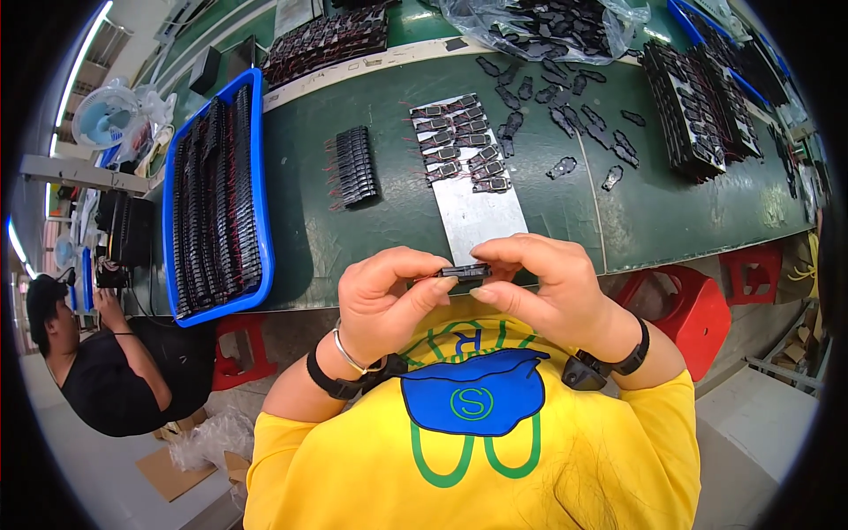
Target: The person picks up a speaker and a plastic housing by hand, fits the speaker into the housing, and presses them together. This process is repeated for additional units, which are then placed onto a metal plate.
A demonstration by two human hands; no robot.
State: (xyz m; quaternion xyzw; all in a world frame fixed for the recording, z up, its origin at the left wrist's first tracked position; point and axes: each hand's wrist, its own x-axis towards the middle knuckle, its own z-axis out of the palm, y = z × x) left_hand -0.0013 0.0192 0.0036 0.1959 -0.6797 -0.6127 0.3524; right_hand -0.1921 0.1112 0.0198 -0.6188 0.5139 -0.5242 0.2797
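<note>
My left hand (385, 298) and my right hand (543, 287) meet close to my chest, both pinching one small black rectangular part (465, 271) between thumbs and fingertips. The part is held level just above the near edge of the green table (389, 221). Beyond it lies a grey metal strip (481, 221) with two rows of similar black parts with red wires (461, 141) at its far end. A short stack of black parts (355, 165) stands left of the strip.
A blue tray (261, 230) packed with black parts sits at the left. Loose black covers (565, 115), a clear bag of them (539, 26) and stacked black trays (698, 106) lie far right. Red stools (689, 309) stand under the table. Another person (106, 362) works at the left.
</note>
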